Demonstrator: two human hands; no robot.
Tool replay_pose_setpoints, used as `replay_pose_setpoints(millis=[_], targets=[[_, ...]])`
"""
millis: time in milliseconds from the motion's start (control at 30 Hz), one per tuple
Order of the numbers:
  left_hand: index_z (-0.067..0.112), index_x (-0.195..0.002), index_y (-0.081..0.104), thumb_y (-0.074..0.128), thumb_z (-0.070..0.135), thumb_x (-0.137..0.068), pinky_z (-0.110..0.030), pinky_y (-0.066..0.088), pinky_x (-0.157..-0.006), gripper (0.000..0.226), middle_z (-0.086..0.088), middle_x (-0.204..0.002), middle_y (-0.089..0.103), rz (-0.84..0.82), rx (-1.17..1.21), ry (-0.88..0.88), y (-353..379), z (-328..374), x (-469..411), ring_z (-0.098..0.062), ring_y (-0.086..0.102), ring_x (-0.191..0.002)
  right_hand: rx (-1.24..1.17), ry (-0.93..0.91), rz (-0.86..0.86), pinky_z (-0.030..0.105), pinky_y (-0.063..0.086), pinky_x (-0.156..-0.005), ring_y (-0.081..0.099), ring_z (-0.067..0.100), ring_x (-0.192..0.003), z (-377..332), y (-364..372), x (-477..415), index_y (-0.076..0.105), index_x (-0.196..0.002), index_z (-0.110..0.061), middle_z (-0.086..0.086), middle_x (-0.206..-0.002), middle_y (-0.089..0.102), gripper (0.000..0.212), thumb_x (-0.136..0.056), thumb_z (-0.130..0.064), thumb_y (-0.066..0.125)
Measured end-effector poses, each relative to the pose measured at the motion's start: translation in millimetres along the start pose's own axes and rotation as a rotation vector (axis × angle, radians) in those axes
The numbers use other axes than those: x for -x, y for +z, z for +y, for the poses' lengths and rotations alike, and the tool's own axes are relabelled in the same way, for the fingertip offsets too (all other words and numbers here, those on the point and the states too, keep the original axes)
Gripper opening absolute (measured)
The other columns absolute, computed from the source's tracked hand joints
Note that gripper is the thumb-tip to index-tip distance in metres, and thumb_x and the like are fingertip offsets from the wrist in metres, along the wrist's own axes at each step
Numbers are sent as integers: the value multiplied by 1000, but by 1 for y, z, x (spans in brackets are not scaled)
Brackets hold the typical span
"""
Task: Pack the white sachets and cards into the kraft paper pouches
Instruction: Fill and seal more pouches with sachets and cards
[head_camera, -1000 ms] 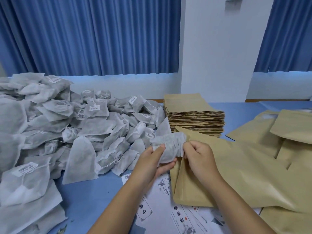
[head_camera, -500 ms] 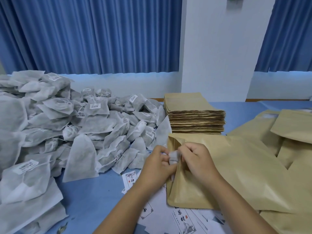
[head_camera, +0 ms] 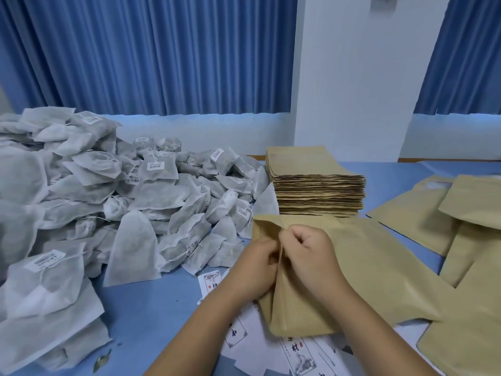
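Note:
A kraft paper pouch (head_camera: pixel 352 280) lies flat in front of me, its mouth pointing left. My right hand (head_camera: pixel 311 256) pinches the upper lip of the mouth with curled fingers. My left hand (head_camera: pixel 256 267) is at the same opening, its fingertips tucked inside and hidden by the paper edge. No sachet shows between my hands. A big heap of white sachets (head_camera: pixel 130 202) covers the left of the blue table. Printed cards (head_camera: pixel 298 356) lie under the pouch and my forearms, one card (head_camera: pixel 214 280) just left of my left hand.
A tall stack of flat kraft pouches (head_camera: pixel 317 191) stands right behind my hands. More kraft pouches (head_camera: pixel 433 213) lie overlapping on the right. Blue curtains and a white pillar are behind the table. A small dried leaf (head_camera: pixel 101 360) lies near the front edge.
The white sachet that my hands held at the pouch's mouth has gone inside and is out of sight. Both hands have closed in on the opening.

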State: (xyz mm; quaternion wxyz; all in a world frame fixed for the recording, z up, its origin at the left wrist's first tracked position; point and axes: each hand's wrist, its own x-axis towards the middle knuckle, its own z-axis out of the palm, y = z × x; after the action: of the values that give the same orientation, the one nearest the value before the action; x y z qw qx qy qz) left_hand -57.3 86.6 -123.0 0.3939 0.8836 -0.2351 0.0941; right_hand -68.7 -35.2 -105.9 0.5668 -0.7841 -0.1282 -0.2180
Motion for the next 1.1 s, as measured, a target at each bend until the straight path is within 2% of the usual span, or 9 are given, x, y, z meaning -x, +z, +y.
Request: replay_pose_setpoints(millis=[100, 200, 333, 467, 567, 700, 800, 867, 1100], targets=[[29, -82, 72, 67, 12, -85, -14, 43, -63, 18, 10, -78, 64, 201, 227, -86, -5, -5, 3, -3, 57, -62, 194, 36, 112, 32, 22, -49, 24, 8, -48, 11, -11, -6, 26, -48, -20, -6, -46, 24, 47, -80, -8, 59], [33, -82, 66, 62, 21, -89, -6, 38, -69, 14, 17, -94, 58, 371, 24, -103, -6, -14, 2, 1, 54, -78, 295, 92, 177, 31, 20, -49, 22, 11, -47, 21, -19, -8, 24, -50, -19, -4, -45, 22, 45, -79, -14, 58], [27, -102, 71, 57, 24, -93, -23, 27, -107, 17, 2, -149, 30, 212, -212, -95, 3, -26, -4, -14, 27, -138, 344, 105, 198, 30, 19, -48, 23, 12, -47, 25, -20, -10, 24, -50, -18, -4, -45, 24, 45, -81, -18, 57], [32, -140, 47, 38, 31, -101, -38, 13, -118, 41, -8, -162, 1, 24, -502, -74, 14, -31, -10, -23, 0, -149, 392, 93, 144, 30, 19, -46, 25, 14, -47, 27, -15, -7, 23, -50, -17, -2, -44, 27, 45, -81, -20, 55], [20, -146, 34, 41, 32, -100, -35, 21, -115, 48, -7, -153, 26, 57, -512, -84, 15, -32, -12, -23, 24, -141, 405, 92, 128, 30, 19, -46, 24, 13, -47, 27, -14, -7, 24, -50, -17, -2, -44, 27, 44, -81, -20, 55], [26, -111, 50, 62, 30, -91, -4, 37, -81, 23, 9, -113, 45, 512, 22, -114, 1, -15, -8, 8, 45, -100, 361, 98, 143, 31, 19, -48, 25, 12, -48, 27, -16, -8, 24, -51, -18, -4, -45, 25, 43, -80, -17, 55], [37, -91, 47, 71, 28, -81, -26, 53, -59, 28, 9, -97, 53, 651, 413, -236, -13, -4, -1, -2, 57, -79, 344, 102, 147, 32, 18, -49, 23, 12, -49, 26, -16, -8, 24, -52, -18, -4, -47, 23, 41, -80, -16, 54], [39, -86, 51, 73, 32, -72, -47, 53, -53, 27, 3, -83, 60, 595, 646, -350, -22, 0, 3, -19, 59, -63, 330, 106, 160, 32, 18, -50, 22, 12, -49, 25, -16, -8, 24, -52, -19, -4, -47, 22, 42, -80, -15, 54], [39, -84, 57, 74, 40, -68, -35, 48, -61, 24, 1, -87, 66, 181, 609, -367, 0, 10, 8, -17, 57, -65, 117, 65, 193, 29, 20, -48, 22, 8, -50, 17, -17, -10, 26, -51, -16, -7, -49, 22, 44, -82, -7, 56]])
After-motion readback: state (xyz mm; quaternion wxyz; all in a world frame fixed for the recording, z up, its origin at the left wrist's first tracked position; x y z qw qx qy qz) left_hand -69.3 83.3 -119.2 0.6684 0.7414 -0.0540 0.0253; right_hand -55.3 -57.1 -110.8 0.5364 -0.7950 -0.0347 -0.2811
